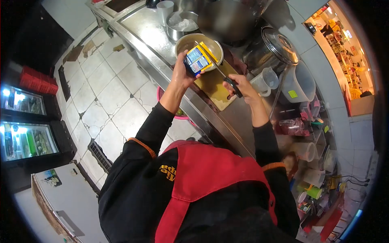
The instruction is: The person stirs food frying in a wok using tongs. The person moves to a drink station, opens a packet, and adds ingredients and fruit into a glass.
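Note:
My left hand (182, 73) grips a blue and yellow packet (198, 59) with printed panels facing up. In my right hand (246, 88) is a knife (221, 72), its black handle wrapped by my fingers. The long thin blade points away from me and lies across the yellow end of the packet. Below the packet stands a round metal bowl (181, 40), partly covered by it. A yellowish cutting board (222, 101) lies on the steel counter under the knife, with pale scraps near its close end.
Behind the bowl are a metal pot (174, 35) holding a white plastic bag and a white cup (165, 12). To the right stand a clear measuring jug (265, 81), a glass lid (280, 45) and a translucent tub (300, 83). A pink basin (159, 94) sits below the counter edge.

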Tool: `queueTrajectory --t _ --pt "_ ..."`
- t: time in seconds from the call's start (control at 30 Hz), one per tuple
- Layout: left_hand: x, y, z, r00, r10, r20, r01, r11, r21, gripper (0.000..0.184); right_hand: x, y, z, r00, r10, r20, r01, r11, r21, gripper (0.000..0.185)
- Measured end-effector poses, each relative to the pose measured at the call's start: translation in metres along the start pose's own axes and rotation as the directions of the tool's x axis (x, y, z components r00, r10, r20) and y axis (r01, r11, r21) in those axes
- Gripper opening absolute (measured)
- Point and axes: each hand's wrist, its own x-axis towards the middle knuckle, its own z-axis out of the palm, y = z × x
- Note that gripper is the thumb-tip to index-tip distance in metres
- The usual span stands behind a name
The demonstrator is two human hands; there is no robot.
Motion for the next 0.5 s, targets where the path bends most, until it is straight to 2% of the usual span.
queueTrajectory --t 0.03,0.07,0.13,0.17,0.23,0.27,0.3,0.33,0.5 --pt "0.004 0.0 -0.001 0.999 -0.008 0.031 0.007 0.998 0.056 0.04 0.007 0.0 -0.001 0.998 0.059 -0.006 -0.058 0.99 0.131 0.03" --pt "0.009 -0.001 -0.004 0.999 -0.02 0.039 0.018 0.998 0.064 0.04 0.014 -0.002 -0.002 0.998 0.06 -0.021 -0.056 0.989 0.138 0.03" --pt "0.023 -0.001 -0.009 1.0 -0.015 -0.001 0.015 1.0 -0.005 0.039 0.026 -0.006 -0.004 0.994 -0.106 0.03 0.11 0.971 -0.212 0.034" --pt "0.028 0.003 -0.013 0.999 -0.029 0.016 0.028 1.0 0.01 0.039 0.029 -0.01 -0.003 0.995 -0.104 0.009 0.104 0.973 -0.206 0.034" --pt "0.034 0.009 -0.018 1.0 -0.001 -0.018 0.001 1.0 0.014 0.042 0.032 -0.018 -0.001 0.993 -0.012 -0.116 -0.019 0.964 -0.265 0.037" --pt "0.033 0.013 -0.018 1.0 0.007 -0.026 -0.006 1.0 0.021 0.042 0.043 -0.002 -0.007 0.98 -0.017 -0.197 -0.055 0.934 -0.354 0.046" --pt "0.032 0.015 -0.021 1.0 0.021 -0.01 -0.02 1.0 0.017 0.043 0.036 0.002 -0.009 0.947 -0.164 -0.276 -0.028 0.814 -0.581 0.049" --pt "0.032 0.016 -0.024 1.0 0.028 0.012 -0.028 0.999 0.015 0.044 0.027 0.006 -0.013 0.895 -0.313 -0.318 -0.052 0.635 -0.771 0.052" --pt "0.009 0.004 -0.001 0.995 -0.016 0.101 0.013 1.0 0.029 0.047 -0.076 0.047 -0.022 0.806 -0.308 -0.505 -0.202 0.659 -0.725 0.043"
